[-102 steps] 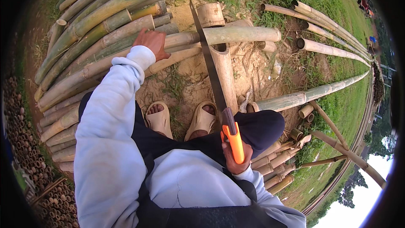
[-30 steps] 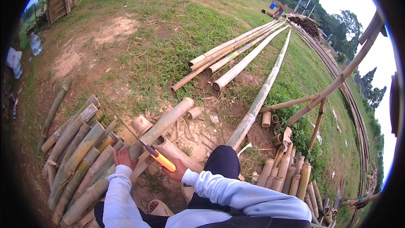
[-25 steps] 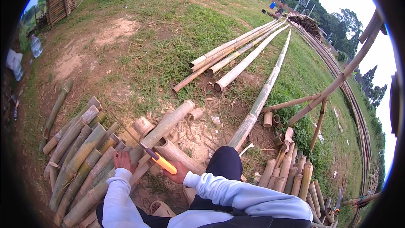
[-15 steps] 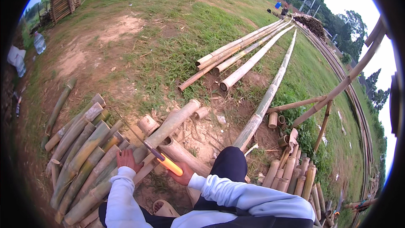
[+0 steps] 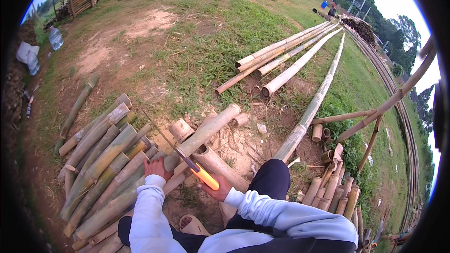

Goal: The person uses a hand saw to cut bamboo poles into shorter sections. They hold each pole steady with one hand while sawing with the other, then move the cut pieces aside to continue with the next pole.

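Bamboo pole [image 5: 206,133] is lying across bare dirt beside trodden grass [image 5: 220,51], outdoors. I'm pressing my left hand [image 5: 157,168] on it, while my right hand [image 5: 216,188] is gripping the orange-handled saw [image 5: 187,161], blade resting on that pole beside stacked bamboo [image 5: 101,164].

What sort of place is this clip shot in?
Likely an open-air bamboo work yard: cut bamboo pieces stacked on bare dirt, long poles on the grass, and a handsaw on a pole.
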`<state>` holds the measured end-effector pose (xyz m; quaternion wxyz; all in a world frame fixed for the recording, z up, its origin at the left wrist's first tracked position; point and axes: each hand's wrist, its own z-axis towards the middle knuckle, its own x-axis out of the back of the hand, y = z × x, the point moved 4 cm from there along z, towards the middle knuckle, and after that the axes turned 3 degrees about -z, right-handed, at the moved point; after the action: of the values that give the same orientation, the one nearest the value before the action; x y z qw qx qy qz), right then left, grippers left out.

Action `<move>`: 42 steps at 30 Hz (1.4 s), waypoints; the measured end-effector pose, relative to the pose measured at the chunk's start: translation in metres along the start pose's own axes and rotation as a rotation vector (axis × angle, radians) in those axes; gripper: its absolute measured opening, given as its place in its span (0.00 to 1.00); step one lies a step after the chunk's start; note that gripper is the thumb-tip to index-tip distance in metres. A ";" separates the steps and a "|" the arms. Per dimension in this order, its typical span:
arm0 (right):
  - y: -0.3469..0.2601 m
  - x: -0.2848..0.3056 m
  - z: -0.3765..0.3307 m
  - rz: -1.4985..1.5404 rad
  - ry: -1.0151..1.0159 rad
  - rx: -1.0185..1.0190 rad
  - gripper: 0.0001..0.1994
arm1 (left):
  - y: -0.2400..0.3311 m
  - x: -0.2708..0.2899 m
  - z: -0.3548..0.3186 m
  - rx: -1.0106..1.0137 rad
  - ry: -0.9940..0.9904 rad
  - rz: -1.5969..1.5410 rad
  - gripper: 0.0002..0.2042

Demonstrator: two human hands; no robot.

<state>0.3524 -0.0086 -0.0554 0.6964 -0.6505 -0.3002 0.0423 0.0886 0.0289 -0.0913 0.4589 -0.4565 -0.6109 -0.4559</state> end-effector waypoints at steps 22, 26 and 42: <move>-0.006 0.011 -0.007 0.044 -0.016 0.124 0.13 | -0.001 -0.006 0.000 0.004 0.021 -0.010 0.34; -0.013 0.011 -0.006 0.085 0.024 0.089 0.14 | 0.000 0.001 0.000 0.022 -0.004 -0.017 0.34; -0.016 0.017 0.002 0.061 0.073 0.133 0.11 | 0.007 -0.002 0.004 0.029 -0.006 -0.031 0.34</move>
<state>0.3606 -0.0016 -0.0347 0.7470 -0.6127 -0.2513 0.0594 0.0954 0.0339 -0.0929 0.4565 -0.4414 -0.6258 -0.4529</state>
